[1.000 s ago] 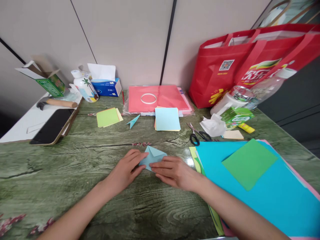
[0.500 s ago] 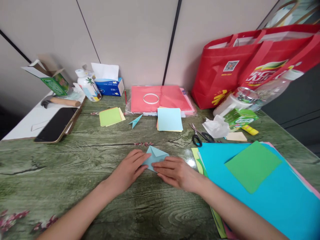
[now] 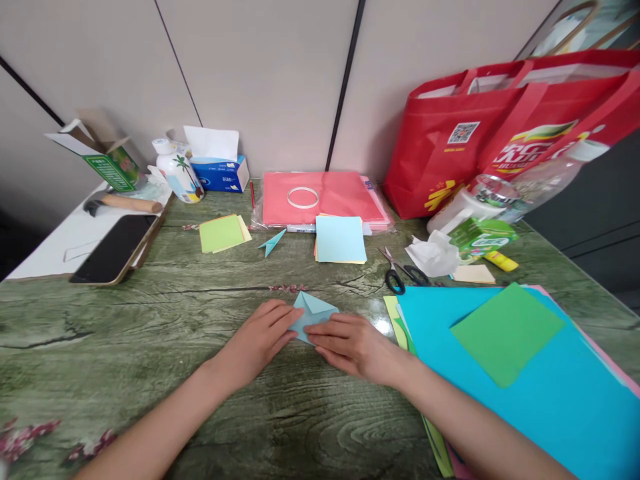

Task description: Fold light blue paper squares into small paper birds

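Note:
A light blue sheet of folded origami paper (image 3: 315,309) lies on the table between my two hands, one corner turned over into a triangular flap at the top. At its left edge my left hand (image 3: 259,339) grips it, thumb below and fingers above. My right hand (image 3: 356,348) presses its fingers, held together, onto the paper's lower right part and covers that side. Beyond the hands lie a small folded blue paper piece (image 3: 273,242) and a stack of square papers (image 3: 341,239) with a light blue one on top.
Scissors (image 3: 395,275) and crumpled tissue (image 3: 433,253) lie right of the stack. Large coloured sheets (image 3: 440,333) with a green square (image 3: 507,333) cover the right side. Left are green-yellow papers (image 3: 223,233), a phone (image 3: 113,250) and a hammer (image 3: 127,203). Red bags (image 3: 440,147) stand behind.

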### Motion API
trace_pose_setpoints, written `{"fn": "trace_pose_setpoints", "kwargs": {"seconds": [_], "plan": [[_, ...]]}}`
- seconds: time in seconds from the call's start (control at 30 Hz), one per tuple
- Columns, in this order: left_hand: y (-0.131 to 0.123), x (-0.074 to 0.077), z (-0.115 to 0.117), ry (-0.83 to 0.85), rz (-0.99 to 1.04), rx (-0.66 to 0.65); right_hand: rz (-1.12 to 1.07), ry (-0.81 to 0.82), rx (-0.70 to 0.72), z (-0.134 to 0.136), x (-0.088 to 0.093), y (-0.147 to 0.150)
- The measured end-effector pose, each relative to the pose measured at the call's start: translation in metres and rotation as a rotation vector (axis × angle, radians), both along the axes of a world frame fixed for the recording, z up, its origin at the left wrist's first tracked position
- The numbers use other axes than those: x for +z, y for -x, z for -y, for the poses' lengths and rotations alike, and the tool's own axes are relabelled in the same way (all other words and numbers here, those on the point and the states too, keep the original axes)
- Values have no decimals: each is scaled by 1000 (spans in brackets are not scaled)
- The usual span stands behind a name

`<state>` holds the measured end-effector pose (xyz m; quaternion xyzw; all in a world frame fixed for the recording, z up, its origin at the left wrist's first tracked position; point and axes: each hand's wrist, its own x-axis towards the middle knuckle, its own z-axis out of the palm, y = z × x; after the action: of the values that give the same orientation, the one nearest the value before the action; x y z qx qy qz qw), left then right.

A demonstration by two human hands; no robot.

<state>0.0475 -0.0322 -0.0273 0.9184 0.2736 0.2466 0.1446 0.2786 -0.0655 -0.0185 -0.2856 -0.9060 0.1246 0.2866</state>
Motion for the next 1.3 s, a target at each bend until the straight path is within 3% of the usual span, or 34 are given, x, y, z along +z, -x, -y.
{"fn": "trace_pose_setpoints", "kwargs": {"seconds": [0.47, 1.3], "plan": [[-4, 3, -6, 72, 180, -39, 1, 63, -6, 0, -2, 1], [-6, 8, -5, 151, 133, -26, 92, 25, -19, 1, 3, 1]]}}
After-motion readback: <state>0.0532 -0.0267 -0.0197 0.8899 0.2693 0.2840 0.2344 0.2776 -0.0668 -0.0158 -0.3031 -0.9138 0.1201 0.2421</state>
